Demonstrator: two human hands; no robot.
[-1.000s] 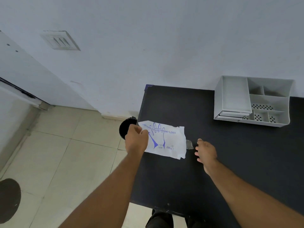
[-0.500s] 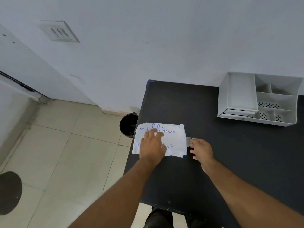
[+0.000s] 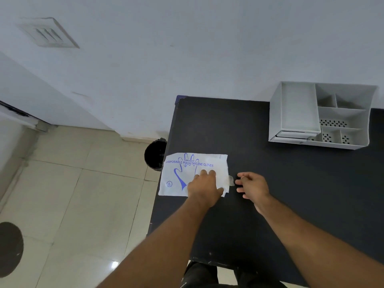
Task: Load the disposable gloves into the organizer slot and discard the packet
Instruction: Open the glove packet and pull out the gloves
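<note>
- You have one view only, from the head camera, so no second view shares any part of the scene.
- It looks forward and steeply down from above the near edge of the black table [image 3: 270,204], facing the white wall [image 3: 187,48].
- Its wide angle takes in tiled floor [image 3: 72,204] on your left and the grey organizer [image 3: 295,109] far right.
- Your forearms enter from the bottom; both hands sit near mid-frame, fairly close.

Pale wall [image 3: 187,48] across upper frame, vent [image 3: 48,33] upper left. Beige tiled floor [image 3: 72,204] lower left. Black table [image 3: 291,194] at right, bin [image 3: 154,154] beside it.
</note>
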